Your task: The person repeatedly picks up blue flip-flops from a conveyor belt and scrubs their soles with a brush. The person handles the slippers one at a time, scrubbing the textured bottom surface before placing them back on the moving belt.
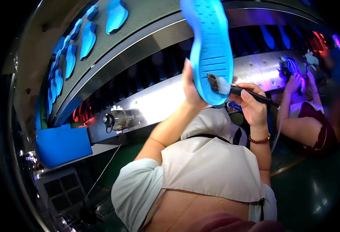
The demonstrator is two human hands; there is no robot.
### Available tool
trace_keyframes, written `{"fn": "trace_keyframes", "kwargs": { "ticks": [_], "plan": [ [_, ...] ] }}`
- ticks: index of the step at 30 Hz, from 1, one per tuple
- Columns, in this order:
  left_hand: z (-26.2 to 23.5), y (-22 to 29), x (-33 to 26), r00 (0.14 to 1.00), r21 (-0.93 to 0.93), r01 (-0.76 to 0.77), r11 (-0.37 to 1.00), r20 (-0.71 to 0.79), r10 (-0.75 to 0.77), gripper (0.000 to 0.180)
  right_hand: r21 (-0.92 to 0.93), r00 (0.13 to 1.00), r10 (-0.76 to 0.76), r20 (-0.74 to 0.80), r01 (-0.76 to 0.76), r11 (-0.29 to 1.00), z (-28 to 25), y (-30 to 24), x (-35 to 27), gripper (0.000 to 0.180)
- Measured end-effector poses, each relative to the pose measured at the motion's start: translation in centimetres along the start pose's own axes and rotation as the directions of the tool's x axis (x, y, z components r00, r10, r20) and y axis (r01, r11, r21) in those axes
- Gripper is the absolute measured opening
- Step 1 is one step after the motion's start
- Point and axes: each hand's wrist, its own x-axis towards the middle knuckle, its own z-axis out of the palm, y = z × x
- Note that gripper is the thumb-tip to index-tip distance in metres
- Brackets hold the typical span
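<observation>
A bright blue shoe sole (212, 50) is held up in front of me, its long grooved face toward me. My left hand (193, 86) grips its left edge near the lower end, thumb upright along the rim. In my right hand (254, 102) is a black-handled brush (241, 92), closed between thumb and fingers. Its dark-and-whitish bristles (218, 83) lie against the lower part of the sole. A pale tube or cord trails down from the end of the handle.
A conveyor belt (146, 13) carrying several blue soles (88, 38) curves along the far left. Below it runs a metal ledge (154, 98) with a clear bottle (119, 120). At the lower left is a blue bin (63, 145). A co-worker's hands (293, 83) work at the right.
</observation>
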Motion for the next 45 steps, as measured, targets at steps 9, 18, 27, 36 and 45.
{"fn": "trace_keyframes", "kwargs": {
  "ticks": [9,18,27,36,45],
  "plan": [
    [-3.2,1.2,0.2,0.998,-0.091,0.045,0.995,-0.050,-0.049,0.047,-0.510,0.999,-0.042,0.016,0.044,0.859,2.1,-1.0,0.1,0.017],
    [-3.6,2.0,0.8,0.991,-0.135,0.106,0.985,-0.070,-0.116,0.045,-0.721,0.887,-0.142,0.440,0.443,0.533,1.9,-2.4,1.5,0.016],
    [-4.3,3.6,1.4,0.962,-0.182,0.272,0.945,0.014,-0.274,0.043,-0.684,0.764,-0.008,0.645,0.582,0.440,3.9,-1.5,0.3,0.018],
    [-1.8,6.4,0.7,0.711,0.306,0.702,0.643,-0.253,-0.656,0.040,-0.756,0.743,0.226,0.630,0.521,0.396,3.0,-2.6,0.8,0.019],
    [-1.3,7.3,0.3,0.602,0.563,0.751,0.343,-0.373,-0.706,0.056,-0.796,0.723,0.350,0.596,0.473,0.377,2.5,-4.2,1.4,0.018]
  ]
}}
